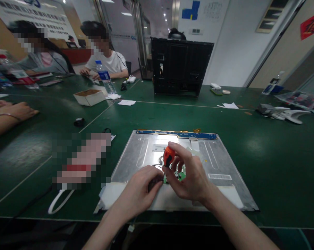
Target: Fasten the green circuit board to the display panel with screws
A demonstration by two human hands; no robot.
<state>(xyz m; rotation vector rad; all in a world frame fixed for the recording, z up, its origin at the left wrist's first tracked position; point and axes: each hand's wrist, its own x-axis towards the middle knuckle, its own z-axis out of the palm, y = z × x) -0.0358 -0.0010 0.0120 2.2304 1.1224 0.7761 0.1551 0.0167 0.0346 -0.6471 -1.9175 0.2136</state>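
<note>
A flat metal display panel (130, 163) lies in front of me, a blue circuit strip (198, 135) along its far edge. On its middle sits a small green circuit board (182, 173), partly hidden by my hands. My right hand (189, 173) is closed around the orange and black handle of a short screwdriver (169, 155), held upright with its tip down by the board. My left hand (143, 185) rests on the panel beside the tip, fingers pressed together near the board's left edge. Whatever those fingers hold is hidden.
Left of the panel lies a blurred-out pink item with a white cable (52, 205). Farther off stand an open white box (90, 97), a water bottle (104, 78) and a black monitor housing (181, 66). Two people sit at the far left; another person's hand (18, 111) rests nearby.
</note>
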